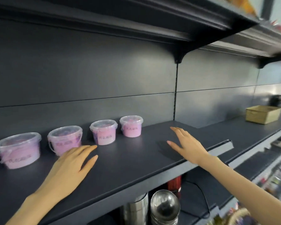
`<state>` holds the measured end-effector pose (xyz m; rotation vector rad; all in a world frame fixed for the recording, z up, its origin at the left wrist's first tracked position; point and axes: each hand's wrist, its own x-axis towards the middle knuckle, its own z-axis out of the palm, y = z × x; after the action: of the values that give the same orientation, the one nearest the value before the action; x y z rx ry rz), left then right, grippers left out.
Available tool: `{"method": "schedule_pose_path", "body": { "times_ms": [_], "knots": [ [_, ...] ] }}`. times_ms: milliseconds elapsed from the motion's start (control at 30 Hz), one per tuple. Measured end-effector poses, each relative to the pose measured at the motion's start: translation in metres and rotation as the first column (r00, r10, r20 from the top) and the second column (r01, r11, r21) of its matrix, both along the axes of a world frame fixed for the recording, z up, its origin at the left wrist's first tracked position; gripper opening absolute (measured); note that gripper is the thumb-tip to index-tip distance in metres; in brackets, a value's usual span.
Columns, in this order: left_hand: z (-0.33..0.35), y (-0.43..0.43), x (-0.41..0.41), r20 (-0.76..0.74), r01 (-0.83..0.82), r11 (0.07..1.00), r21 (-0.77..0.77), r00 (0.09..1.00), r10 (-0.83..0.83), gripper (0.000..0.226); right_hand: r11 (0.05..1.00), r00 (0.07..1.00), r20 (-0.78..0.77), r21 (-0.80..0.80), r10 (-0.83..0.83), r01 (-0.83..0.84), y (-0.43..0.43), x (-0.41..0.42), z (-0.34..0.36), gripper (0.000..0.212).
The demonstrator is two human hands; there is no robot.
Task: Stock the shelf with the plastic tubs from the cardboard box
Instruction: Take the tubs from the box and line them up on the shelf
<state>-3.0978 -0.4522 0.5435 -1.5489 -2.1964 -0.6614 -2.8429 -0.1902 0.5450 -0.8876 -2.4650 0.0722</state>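
The dark shelf (136,161) was mostly bare. Four plastic tubs (104,133) stood in a row along its left part, near the back panel, so stocking looked begun rather than finished. The cardboard box was out of view, leaving the remainder unknown. Both hands were empty, fingers straight: the left hand (71,163) just beside the second tub, the right hand (186,144) over bare shelf.

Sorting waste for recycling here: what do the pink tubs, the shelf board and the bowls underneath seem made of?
Tubs: clear glossy plastic, apparently; the pink contents show through walls and lids. Shelf board: matte dark grey, probably painted metal, judging by its thin folded lip. Bowls: polished metal, likely steel; they mirror the surroundings.
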Motion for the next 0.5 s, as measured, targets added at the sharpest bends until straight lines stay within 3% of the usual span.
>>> {"method": "schedule_pose_path", "body": {
  "times_ms": [200,500],
  "knots": [
    [-0.022,0.017,0.053,-0.044,0.108,0.992,0.061,0.993,-0.106,0.045,0.992,0.992,0.018,0.026,-0.123,0.123,-0.008,0.098,-0.023,0.068],
    [-0.057,0.094,0.138,-0.200,0.109,0.993,-0.049,0.973,-0.117,0.076,0.937,0.930,0.114,0.017,-0.350,0.350,0.022,0.250,-0.082,0.086]
  ]
}}
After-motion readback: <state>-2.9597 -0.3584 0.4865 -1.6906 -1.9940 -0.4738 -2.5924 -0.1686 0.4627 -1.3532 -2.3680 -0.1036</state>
